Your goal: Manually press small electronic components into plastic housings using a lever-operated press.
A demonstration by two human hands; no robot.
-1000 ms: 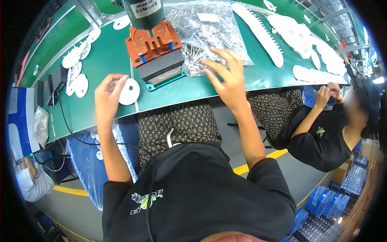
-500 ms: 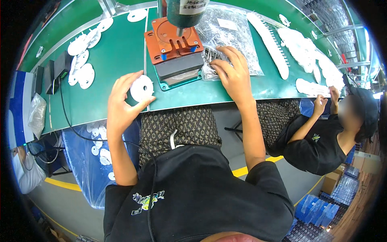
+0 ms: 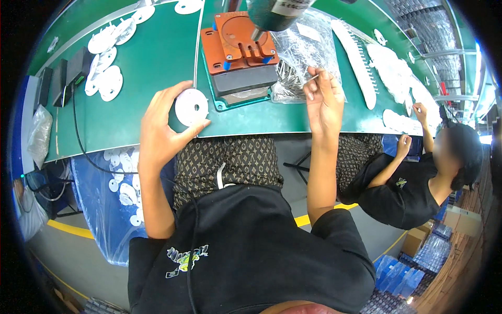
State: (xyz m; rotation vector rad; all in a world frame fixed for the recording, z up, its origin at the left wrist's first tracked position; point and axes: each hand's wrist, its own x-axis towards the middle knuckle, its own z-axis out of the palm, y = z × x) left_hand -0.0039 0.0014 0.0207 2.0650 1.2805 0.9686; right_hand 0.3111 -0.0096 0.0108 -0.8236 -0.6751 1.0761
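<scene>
My left hand (image 3: 160, 123) curls around a white plastic disc (image 3: 187, 109) with a central hole, thumb and fingers at its rim, near the table's front edge. My right hand (image 3: 326, 102) is raised palm up, pinching a thin metal pin (image 3: 313, 78) between thumb and fingers. Just left of it lies an open clear bag (image 3: 294, 78) of loose metal pins. Between my hands stands an orange fixture (image 3: 238, 55) on a dark grey block (image 3: 244, 80), with a dark green cylindrical tool head (image 3: 273, 17) over it.
White discs (image 3: 111, 86) lie at the table's left, beside black boxes (image 3: 78, 64) with a cable. To the right are a white strip with pins (image 3: 355, 65) and piled white parts (image 3: 389, 73). A co-worker (image 3: 413, 180) sits at the right. A blue lined bin (image 3: 104, 209) holds discs below.
My right hand has come out of the pin bag toward me and turned palm up, now with a pin in its fingers. The left hand still holds the disc; the whole view has shifted slightly.
</scene>
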